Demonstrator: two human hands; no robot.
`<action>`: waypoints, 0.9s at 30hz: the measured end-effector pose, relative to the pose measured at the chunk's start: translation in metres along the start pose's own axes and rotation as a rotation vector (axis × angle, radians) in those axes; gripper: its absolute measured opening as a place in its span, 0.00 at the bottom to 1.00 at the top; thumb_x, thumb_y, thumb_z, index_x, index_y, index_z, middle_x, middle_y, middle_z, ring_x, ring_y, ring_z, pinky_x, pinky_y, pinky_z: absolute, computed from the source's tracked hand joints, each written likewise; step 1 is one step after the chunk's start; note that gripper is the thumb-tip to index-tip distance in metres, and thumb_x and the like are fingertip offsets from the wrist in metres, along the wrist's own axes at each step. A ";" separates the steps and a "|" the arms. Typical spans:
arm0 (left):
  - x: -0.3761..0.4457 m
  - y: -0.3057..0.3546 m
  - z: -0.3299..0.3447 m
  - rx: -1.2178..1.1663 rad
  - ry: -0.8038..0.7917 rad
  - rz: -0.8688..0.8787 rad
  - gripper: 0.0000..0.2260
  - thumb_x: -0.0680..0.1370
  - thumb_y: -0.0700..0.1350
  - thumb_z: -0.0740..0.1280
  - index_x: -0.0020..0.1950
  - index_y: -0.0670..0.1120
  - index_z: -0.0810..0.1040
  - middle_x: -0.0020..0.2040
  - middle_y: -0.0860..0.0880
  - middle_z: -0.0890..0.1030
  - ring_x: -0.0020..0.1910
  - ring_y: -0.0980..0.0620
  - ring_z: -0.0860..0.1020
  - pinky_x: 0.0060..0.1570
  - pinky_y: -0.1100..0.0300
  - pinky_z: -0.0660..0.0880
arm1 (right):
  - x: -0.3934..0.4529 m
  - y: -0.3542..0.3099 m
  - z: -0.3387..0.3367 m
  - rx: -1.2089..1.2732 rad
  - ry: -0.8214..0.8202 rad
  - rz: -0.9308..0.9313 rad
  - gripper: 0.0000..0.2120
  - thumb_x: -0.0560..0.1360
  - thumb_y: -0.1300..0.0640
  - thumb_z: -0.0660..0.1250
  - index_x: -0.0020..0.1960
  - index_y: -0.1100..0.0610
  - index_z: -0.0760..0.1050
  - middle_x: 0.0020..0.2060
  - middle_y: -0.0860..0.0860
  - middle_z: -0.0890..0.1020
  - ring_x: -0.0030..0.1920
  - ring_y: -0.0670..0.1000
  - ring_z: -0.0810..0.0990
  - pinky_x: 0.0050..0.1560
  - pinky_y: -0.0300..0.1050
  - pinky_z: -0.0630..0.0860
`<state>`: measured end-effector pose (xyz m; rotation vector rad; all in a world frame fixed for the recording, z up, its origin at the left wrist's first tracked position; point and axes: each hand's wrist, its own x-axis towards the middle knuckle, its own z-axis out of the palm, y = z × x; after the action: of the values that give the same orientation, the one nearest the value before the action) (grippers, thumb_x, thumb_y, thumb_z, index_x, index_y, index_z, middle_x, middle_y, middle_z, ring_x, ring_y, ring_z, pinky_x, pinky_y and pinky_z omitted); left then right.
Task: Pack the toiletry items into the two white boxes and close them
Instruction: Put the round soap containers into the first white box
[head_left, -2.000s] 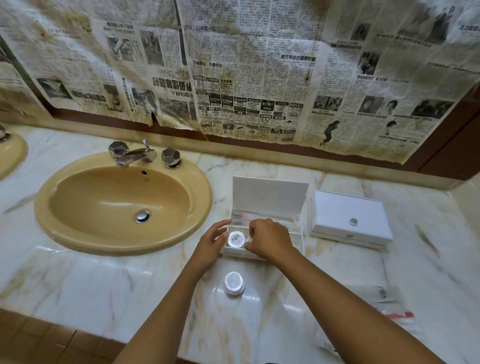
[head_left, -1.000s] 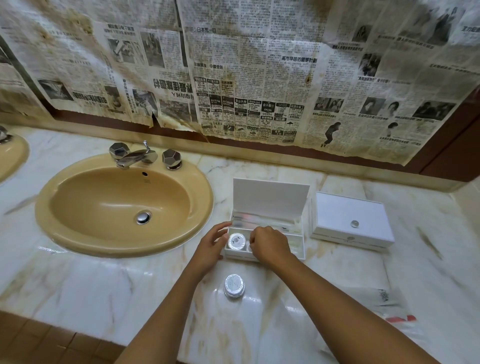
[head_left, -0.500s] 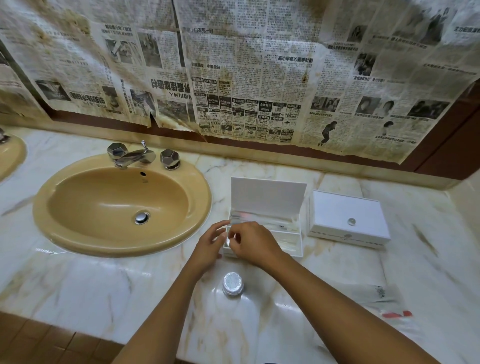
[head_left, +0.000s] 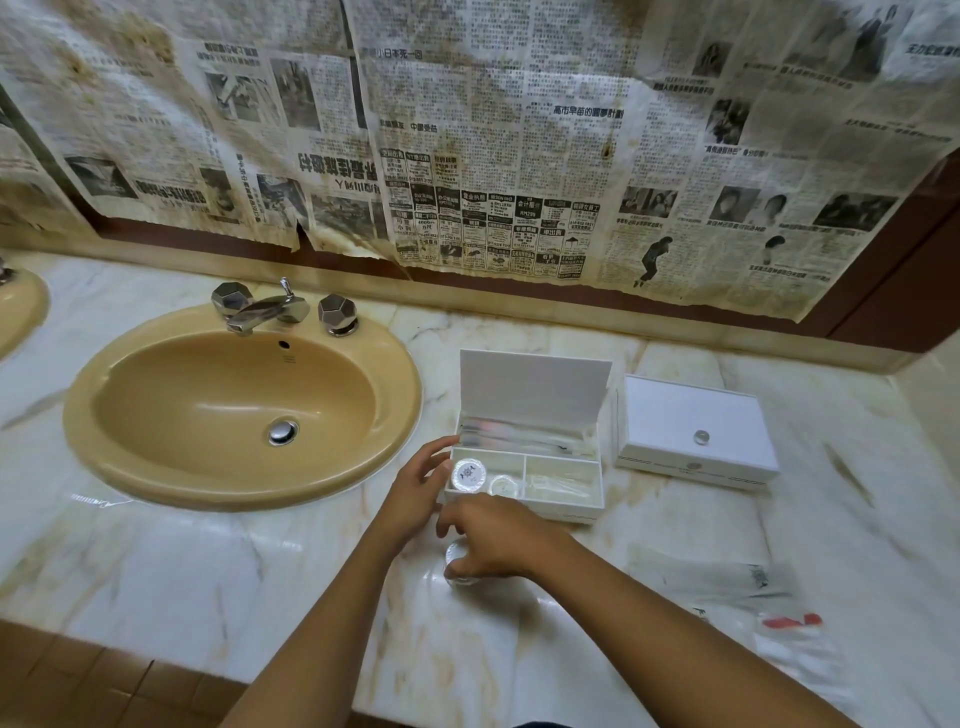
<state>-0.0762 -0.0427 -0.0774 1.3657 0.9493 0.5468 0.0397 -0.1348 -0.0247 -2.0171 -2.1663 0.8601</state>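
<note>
An open white box (head_left: 563, 512) stands on the marble counter with its lid (head_left: 535, 389) raised. A round silver-topped jar (head_left: 468, 474) and a smaller clear item (head_left: 501, 486) lie in its front left compartment, clear wrapped items in the back one. My left hand (head_left: 418, 491) rests against the box's left side, fingers apart. My right hand (head_left: 491, 540) is down on the counter in front of the box, fingers curled around a second round jar (head_left: 456, 564), which it mostly hides. A closed white box (head_left: 696, 431) sits to the right.
A tan sink (head_left: 244, 410) with a chrome faucet (head_left: 260, 312) fills the counter's left. Clear plastic packets (head_left: 753, 587), one with a red mark, lie at the front right. Newspaper covers the wall behind. The counter's front edge runs just below my forearms.
My right hand has left the open box's front compartment and come back down to the jar on the counter. The jar it placed stays in the box. My left hand has stayed put.
</note>
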 end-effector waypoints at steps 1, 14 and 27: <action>0.000 0.000 0.000 -0.003 0.001 -0.002 0.13 0.82 0.44 0.60 0.65 0.57 0.75 0.60 0.49 0.81 0.55 0.53 0.80 0.37 0.60 0.78 | 0.000 0.000 0.000 -0.005 0.000 -0.002 0.19 0.68 0.48 0.72 0.58 0.50 0.75 0.56 0.50 0.79 0.54 0.54 0.78 0.48 0.46 0.73; 0.001 -0.001 -0.001 0.036 0.009 0.016 0.13 0.82 0.45 0.61 0.63 0.60 0.76 0.60 0.51 0.81 0.57 0.52 0.79 0.47 0.60 0.79 | 0.003 -0.002 0.001 0.014 0.025 -0.018 0.16 0.68 0.54 0.70 0.56 0.52 0.77 0.53 0.52 0.79 0.50 0.56 0.79 0.45 0.47 0.75; 0.001 0.001 0.000 0.047 0.011 -0.021 0.13 0.82 0.46 0.61 0.64 0.59 0.74 0.61 0.54 0.80 0.54 0.58 0.78 0.41 0.63 0.75 | 0.010 0.025 -0.043 0.048 0.347 0.260 0.16 0.70 0.53 0.68 0.58 0.52 0.77 0.55 0.50 0.79 0.56 0.53 0.77 0.51 0.44 0.72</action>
<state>-0.0753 -0.0414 -0.0765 1.3950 0.9896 0.5193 0.0783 -0.1106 -0.0020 -2.2576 -1.7142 0.5237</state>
